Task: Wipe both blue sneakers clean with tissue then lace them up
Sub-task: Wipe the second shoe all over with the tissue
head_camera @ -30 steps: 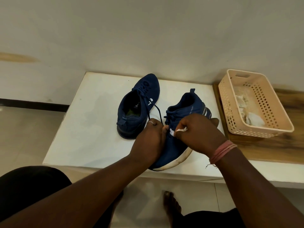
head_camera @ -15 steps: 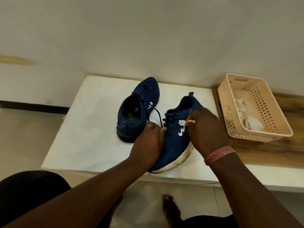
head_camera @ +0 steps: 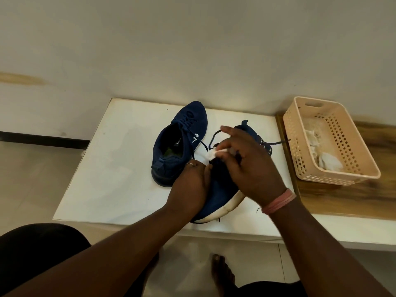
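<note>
Two blue sneakers lie on a white table (head_camera: 111,172). The left sneaker (head_camera: 177,140) rests untouched, its opening facing me. The right sneaker (head_camera: 218,196), with a dirty white sole, lies toe toward me. My left hand (head_camera: 190,185) grips its left side near the toe. My right hand (head_camera: 250,166) lies over its laces and holds a wad of white tissue (head_camera: 214,154) against the tongue area. Loose dark laces (head_camera: 276,143) trail to the right.
A peach plastic basket (head_camera: 300,163) holding crumpled used tissues stands on a wooden surface (head_camera: 342,198) to the right. A wall rises behind the table. My knees and bare feet show on the tiled floor below the table's front edge.
My right hand has slid the tissue from the sneaker's side logo across to the lace area on the left. My left hand keeps its grip on the shoe.
</note>
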